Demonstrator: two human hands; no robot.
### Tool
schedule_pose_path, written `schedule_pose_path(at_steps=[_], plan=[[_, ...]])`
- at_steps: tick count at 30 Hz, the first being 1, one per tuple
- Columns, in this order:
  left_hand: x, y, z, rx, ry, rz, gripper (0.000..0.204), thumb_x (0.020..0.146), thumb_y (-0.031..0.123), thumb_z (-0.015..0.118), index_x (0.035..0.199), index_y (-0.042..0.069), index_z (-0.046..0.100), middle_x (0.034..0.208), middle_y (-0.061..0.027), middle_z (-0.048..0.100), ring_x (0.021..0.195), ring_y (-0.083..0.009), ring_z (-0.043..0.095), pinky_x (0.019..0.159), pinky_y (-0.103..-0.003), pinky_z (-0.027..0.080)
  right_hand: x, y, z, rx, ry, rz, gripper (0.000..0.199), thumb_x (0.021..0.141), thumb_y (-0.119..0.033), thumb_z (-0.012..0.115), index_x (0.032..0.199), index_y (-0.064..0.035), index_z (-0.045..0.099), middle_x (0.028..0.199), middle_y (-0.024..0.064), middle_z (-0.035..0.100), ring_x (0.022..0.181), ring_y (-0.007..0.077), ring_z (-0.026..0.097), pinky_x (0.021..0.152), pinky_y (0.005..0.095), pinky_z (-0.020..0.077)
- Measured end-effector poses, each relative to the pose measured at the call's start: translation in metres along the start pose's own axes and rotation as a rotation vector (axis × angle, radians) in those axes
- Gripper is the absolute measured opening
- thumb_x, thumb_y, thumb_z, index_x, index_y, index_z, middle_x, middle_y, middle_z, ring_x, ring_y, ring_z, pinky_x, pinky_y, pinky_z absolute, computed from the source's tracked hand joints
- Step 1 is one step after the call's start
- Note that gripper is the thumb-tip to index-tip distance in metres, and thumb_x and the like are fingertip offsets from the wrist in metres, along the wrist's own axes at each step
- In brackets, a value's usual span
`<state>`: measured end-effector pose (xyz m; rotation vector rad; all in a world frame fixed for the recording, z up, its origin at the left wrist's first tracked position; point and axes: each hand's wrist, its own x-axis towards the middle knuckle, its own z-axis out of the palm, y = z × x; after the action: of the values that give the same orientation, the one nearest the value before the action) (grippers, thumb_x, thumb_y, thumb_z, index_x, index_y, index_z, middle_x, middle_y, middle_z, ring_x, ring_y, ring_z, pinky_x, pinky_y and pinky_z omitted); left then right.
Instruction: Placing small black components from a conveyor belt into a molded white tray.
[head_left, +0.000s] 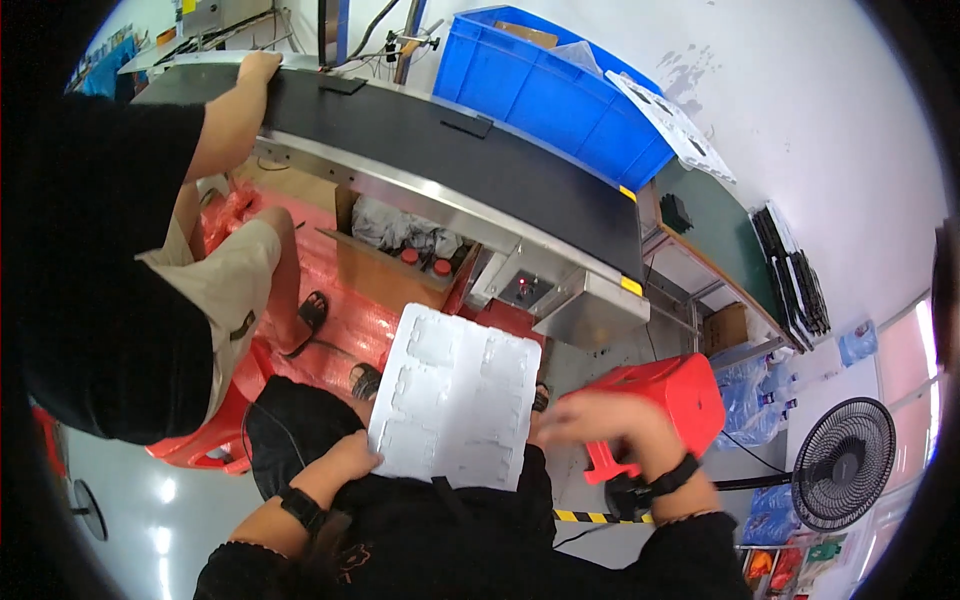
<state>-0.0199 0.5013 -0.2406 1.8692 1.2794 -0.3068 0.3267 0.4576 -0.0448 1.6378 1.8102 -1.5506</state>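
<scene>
A white moulded plastic tray (460, 390) with shallow recesses lies over my lap, tilted up toward me. My left hand (352, 457) grips its lower left edge, thumb on top. Close by the tray's right edge is my right hand (580, 418), smeared by motion, so its fingers cannot be read. Whether it touches the tray I cannot tell. No parts show in the tray's recesses.
Ahead runs a black conveyor belt (420, 130) carrying two flat dark pieces. A co-worker (110, 270) sits at left, one hand at the belt. A blue crate (550, 95) stands behind it. To my right are a red stool (665, 400) and a black fan (845, 467).
</scene>
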Motion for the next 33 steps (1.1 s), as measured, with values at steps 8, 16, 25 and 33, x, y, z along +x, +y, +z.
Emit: schedule_pose_path(at_steps=[8,16,25,33], plan=[[-0.005,0.057,-0.135,0.065,-0.054,0.327,0.039,0.079,0.025,0.056,0.112,0.005,0.051,0.098,-0.0219,0.058,0.094,-0.0351,0.055,0.082,-0.039,0.043,-0.015,0.001,-0.068,-0.362,0.940,-0.200,0.023,0.080,-0.017,0.055,0.097,-0.0017,0.055,0.106,0.0144,0.053,0.097,0.0300,0.052,0.084,0.0361,0.0413],[-0.003,0.041,-0.120,-0.096,0.040,0.450,0.030,0.080,0.014,0.056,0.107,0.001,0.055,0.092,-0.0185,0.059,0.087,-0.0296,0.057,0.077,-0.035,0.045,-0.059,0.065,0.095,0.205,1.126,0.056,0.025,0.072,-0.007,0.063,0.096,-0.0015,0.056,0.095,0.0142,0.057,0.087,0.0253,0.057,0.073,0.0310,0.0459],[-0.022,0.077,-0.129,-0.099,0.162,0.549,0.028,0.078,0.014,0.059,0.100,-0.002,0.056,0.093,-0.0187,0.058,0.084,-0.0311,0.057,0.074,-0.035,0.046,-0.139,0.067,0.224,-0.192,0.343,0.006,0.052,0.082,-0.025,0.053,0.128,-0.0069,0.035,0.120,0.0121,0.048,0.106,0.0179,0.048,0.080,0.0321,0.0454],[0.018,0.217,-0.232,-0.442,0.613,0.779,0.013,0.081,0.007,0.054,0.090,-0.002,0.059,0.081,-0.0093,0.060,0.075,-0.0156,0.056,0.071,-0.026,0.044,-0.053,0.073,0.098,0.407,0.695,-0.238,0.053,0.084,-0.028,0.051,0.128,-0.0052,0.033,0.121,0.0124,0.047,0.108,0.0196,0.048,0.083,0.0326,0.0439]])
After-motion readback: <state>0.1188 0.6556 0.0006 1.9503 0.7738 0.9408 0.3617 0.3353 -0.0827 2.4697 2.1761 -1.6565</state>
